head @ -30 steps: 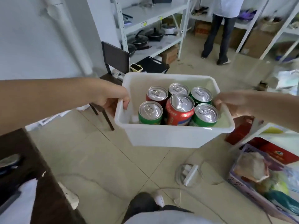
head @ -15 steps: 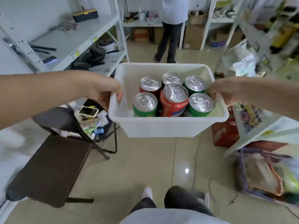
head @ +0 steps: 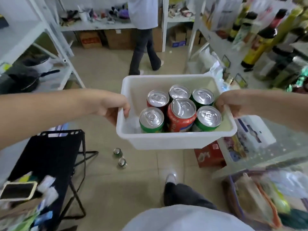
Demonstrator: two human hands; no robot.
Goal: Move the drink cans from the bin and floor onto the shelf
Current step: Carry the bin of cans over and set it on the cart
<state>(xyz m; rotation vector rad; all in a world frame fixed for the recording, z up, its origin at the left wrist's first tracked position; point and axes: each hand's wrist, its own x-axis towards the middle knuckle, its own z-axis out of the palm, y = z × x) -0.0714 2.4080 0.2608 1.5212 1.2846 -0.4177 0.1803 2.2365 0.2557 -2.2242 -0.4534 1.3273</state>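
Note:
I carry a white plastic bin (head: 168, 142) at waist height, off the floor. My left hand (head: 115, 107) grips its left rim and my right hand (head: 230, 104) grips its right rim. Several drink cans stand upright inside: a red can (head: 182, 115) in the middle, green cans (head: 151, 120) (head: 208, 119) at the front corners, others behind. Two green cans (head: 118, 152) (head: 122, 162) stand on the tiled floor below the bin's left side. The shelf (head: 250, 67) on the right holds bottles and packets.
A black folding stool (head: 55, 157) with a phone (head: 18, 190) stands at the left. A red carton (head: 210, 155) and bags lie on the floor at the right. Another person (head: 143, 39) stands ahead by white racks. My foot (head: 171, 179) is below the bin.
My view has swung right while I walk with the bin held in both hands. The stool has slid to the lower left, and two cans on the floor have come into sight.

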